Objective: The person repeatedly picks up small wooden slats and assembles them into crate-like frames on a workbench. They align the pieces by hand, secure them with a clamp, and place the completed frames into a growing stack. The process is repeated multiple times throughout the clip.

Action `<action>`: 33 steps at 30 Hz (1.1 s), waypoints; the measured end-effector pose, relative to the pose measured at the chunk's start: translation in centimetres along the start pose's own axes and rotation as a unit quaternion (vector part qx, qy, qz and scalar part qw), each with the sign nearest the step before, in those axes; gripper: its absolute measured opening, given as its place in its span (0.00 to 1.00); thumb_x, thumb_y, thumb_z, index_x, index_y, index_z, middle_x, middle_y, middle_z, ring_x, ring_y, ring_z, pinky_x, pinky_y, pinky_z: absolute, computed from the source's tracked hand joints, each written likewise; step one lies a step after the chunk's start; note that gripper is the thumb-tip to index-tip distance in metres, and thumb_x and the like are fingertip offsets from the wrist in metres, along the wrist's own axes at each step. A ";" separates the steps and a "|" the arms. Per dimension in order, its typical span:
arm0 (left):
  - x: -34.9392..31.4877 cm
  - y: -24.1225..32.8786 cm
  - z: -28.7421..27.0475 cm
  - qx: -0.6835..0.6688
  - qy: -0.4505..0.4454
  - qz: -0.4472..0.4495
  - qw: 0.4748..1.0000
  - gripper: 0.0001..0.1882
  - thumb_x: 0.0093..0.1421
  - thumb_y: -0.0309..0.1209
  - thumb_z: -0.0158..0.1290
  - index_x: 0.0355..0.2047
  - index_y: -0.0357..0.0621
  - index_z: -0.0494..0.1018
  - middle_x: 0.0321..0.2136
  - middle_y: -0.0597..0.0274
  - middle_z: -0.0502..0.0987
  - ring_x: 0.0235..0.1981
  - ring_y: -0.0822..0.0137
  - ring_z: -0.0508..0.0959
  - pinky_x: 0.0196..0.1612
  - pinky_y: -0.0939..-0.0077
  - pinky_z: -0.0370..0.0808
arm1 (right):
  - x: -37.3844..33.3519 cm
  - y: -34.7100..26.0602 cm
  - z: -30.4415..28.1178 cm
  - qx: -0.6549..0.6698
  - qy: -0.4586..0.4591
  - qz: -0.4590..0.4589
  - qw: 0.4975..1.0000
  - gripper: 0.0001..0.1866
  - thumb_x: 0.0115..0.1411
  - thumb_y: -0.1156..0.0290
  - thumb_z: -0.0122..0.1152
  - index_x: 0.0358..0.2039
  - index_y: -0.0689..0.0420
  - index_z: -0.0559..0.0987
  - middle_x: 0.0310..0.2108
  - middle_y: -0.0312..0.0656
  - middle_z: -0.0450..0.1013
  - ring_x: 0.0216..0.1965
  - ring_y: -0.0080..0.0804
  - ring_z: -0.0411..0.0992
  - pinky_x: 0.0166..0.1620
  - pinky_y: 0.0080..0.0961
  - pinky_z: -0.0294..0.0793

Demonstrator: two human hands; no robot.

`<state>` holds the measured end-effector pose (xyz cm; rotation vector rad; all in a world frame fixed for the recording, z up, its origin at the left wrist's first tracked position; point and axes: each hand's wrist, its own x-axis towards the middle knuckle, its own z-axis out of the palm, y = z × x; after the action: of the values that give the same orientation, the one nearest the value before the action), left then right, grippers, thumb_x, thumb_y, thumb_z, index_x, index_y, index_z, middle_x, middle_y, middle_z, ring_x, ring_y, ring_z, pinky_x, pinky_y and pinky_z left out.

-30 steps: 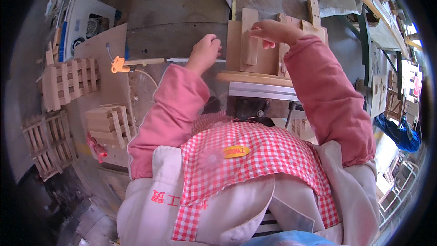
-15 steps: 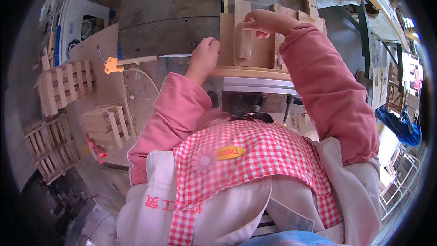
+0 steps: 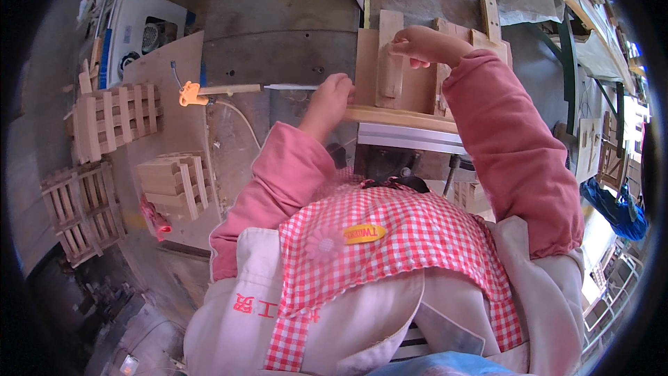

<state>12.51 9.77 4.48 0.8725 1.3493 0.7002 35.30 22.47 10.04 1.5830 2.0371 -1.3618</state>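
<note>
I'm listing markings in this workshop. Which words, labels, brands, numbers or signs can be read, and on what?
I describe lettering without copying it.
Yellow badge on the checked apron: reddish lettering.
White garment, left side: red characters, partly covered by the apron.
Pale wood strip at the right hand: no text visible.
White panel: any marks too small to read.

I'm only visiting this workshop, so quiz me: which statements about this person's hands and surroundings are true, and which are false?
1. The right hand is at the narrow wooden board. True.
2. The left hand is right of that board. False: it is left of the board, near the left end of the long wooden strip.
3. The orange tool lies left of both hands. True.
4. Both sleeves are green. False: they are pink.
</note>
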 end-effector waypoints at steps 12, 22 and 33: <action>5.5 3.0 -0.4 0.072 0.009 0.059 0.996 0.25 0.68 0.40 0.42 0.59 0.35 0.63 0.44 0.52 0.77 0.36 0.67 0.78 0.42 0.72 0.74 | -0.5 -0.8 0.1 -0.023 -0.008 0.043 0.999 0.21 0.64 0.54 0.52 0.47 0.59 0.77 0.22 0.41 0.74 0.22 0.28 0.72 0.24 0.24 0.70; 6.8 2.3 0.4 0.112 0.030 0.090 0.989 0.26 0.67 0.39 0.42 0.58 0.32 0.63 0.42 0.51 0.77 0.36 0.67 0.78 0.42 0.72 0.75 | -0.5 -0.7 0.3 0.005 0.005 0.028 1.000 0.21 0.64 0.54 0.53 0.46 0.59 0.77 0.27 0.41 0.75 0.24 0.28 0.74 0.25 0.25 0.73; 1.5 0.3 -1.2 0.063 -0.060 -0.012 0.996 0.26 0.69 0.38 0.41 0.61 0.33 0.57 0.48 0.45 0.73 0.46 0.58 0.77 0.48 0.70 0.74 | -0.5 -0.4 0.4 0.000 0.008 0.016 1.000 0.22 0.64 0.54 0.51 0.45 0.60 0.77 0.26 0.42 0.75 0.24 0.29 0.74 0.25 0.26 0.74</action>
<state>11.51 11.34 3.92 0.9809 1.3054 0.5398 35.02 21.79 10.35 1.6241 2.0115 -1.3425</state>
